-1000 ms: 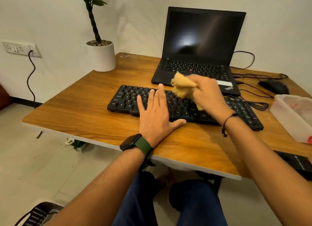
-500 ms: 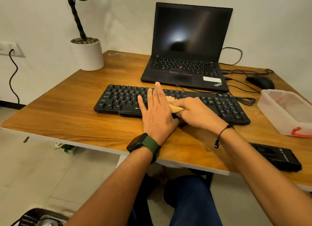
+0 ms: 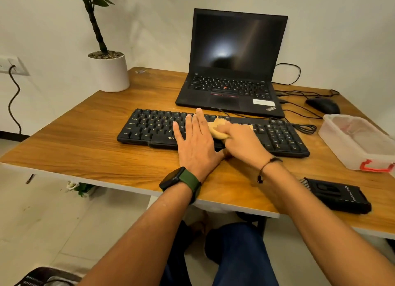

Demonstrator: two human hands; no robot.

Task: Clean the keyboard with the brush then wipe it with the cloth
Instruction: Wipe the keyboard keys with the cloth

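Wiping step in hand. Your right hand (image 3: pixel 241 141) clutches cloth (image 3: pixel 218 130) on keyboard (image 3: pixel 149 127) middle, mid-desk (image 3: pixel 85 140); left hand (image 3: pixel 197 143) flat, fingers straight, steadying it. Next: sweep cloth over uncovered keys. Brush (image 3: pixel 336 194) idle near desk's right edge.

Bare wood is lying open along the table (image 3: pixel 89 140) to the left of the keyboard (image 3: pixel 149 127); the laptop (image 3: pixel 230 89) is closing off the far side; cables (image 3: pixel 303 127), mouse (image 3: pixel 322 105) and plastic box (image 3: pixel 354 140) are crowding the right; a black case (image 3: pixel 339 194) is sitting near the front edge.
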